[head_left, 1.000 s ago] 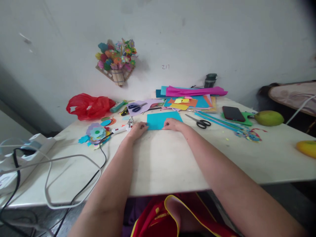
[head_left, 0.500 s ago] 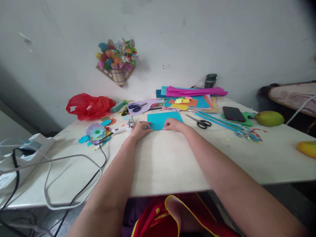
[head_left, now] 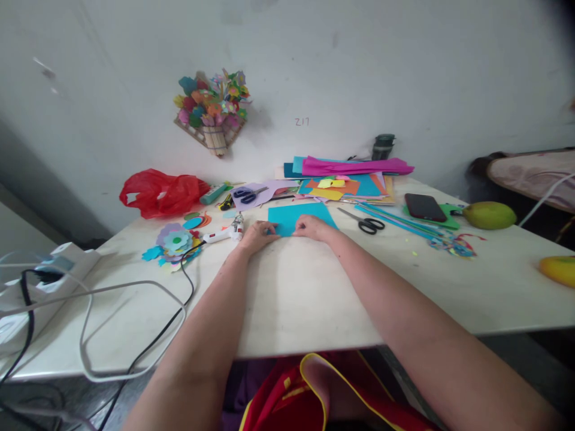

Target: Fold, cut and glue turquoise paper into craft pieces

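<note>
A sheet of blue paper (head_left: 300, 212) lies on the table in front of me. My left hand (head_left: 260, 236) grips its near left corner, with the thumb and fingertips on the paper. At the near edge, a little right of that, my right hand (head_left: 313, 228) has its fingers curled in a pinch on the same sheet. The fingers partly cover the paper's near edge. A white glue gun (head_left: 221, 235) rests just left of my left hand. Dark-handled scissors (head_left: 365, 222) lie to the right of the paper, slightly apart from it.
Cut paper flowers (head_left: 176, 242) and a red plastic bag (head_left: 162, 193) sit at the left. Behind the sheet are purple-handled scissors (head_left: 249, 194) and stacked coloured paper (head_left: 377, 184). Paper strips (head_left: 395, 221), a phone (head_left: 424, 208) and a mango (head_left: 489, 215) lie right. Cables (head_left: 135, 285) loop front left.
My right hand has slid slightly left along the paper's near edge, closer to my left hand. The left hand stays almost in place.
</note>
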The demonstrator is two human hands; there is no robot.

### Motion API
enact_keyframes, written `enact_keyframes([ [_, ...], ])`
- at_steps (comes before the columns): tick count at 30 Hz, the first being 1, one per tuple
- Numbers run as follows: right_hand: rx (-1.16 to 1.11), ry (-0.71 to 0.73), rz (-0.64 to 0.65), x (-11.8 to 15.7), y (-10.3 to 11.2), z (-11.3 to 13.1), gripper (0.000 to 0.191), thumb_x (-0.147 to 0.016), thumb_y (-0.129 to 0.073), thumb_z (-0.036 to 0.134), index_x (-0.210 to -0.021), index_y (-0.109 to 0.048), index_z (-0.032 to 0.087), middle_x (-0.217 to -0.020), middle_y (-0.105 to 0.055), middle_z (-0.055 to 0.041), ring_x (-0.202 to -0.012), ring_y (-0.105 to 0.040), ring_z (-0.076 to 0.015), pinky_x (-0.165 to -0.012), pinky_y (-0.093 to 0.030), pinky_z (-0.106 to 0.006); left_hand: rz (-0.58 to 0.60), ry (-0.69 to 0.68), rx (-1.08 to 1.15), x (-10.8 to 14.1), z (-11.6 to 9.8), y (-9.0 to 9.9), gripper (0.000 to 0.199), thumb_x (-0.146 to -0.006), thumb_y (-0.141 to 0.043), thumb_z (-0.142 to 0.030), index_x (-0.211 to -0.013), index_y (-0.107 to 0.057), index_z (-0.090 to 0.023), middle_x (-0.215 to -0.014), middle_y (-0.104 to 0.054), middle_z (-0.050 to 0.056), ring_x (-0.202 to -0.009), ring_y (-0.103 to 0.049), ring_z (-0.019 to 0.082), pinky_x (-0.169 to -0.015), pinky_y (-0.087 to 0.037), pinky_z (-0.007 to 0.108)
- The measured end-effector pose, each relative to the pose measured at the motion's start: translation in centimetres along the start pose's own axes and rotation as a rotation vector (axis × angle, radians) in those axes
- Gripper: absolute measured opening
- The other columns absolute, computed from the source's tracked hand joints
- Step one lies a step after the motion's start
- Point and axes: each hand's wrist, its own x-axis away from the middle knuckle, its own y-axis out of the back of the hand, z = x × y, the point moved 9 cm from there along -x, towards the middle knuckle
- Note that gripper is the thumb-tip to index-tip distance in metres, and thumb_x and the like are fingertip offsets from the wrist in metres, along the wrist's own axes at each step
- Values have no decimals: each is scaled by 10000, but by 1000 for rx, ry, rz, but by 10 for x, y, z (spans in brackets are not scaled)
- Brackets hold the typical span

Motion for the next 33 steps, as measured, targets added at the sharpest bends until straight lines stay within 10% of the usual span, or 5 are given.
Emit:
enact_keyframes([
  [24, 40, -85, 61, -4, -6, -3, 214, -776, -607, 348, -636, -604, 187, -853, -656, -41, -759, -589, -151, -646, -414, -219, 7, 148, -366, -6, 6, -6, 238, -790, -509, -382, -670, -602, -198, -1321, -493, 78, -1279, -317, 298, -1011, -292, 494],
  [33, 130, -30, -10, -2, -1, -1, 255, -773, -616, 350, -976, -611, 196, -1080, -574, -78, -1018, -521, -184, -832, -403, -245, -11, 294, -381, -4, 21, -5, 298, -739, -545, -421, -949, -564, -210, -1401, -389, 95, -1356, -122, 348, -1046, -202, 520],
])
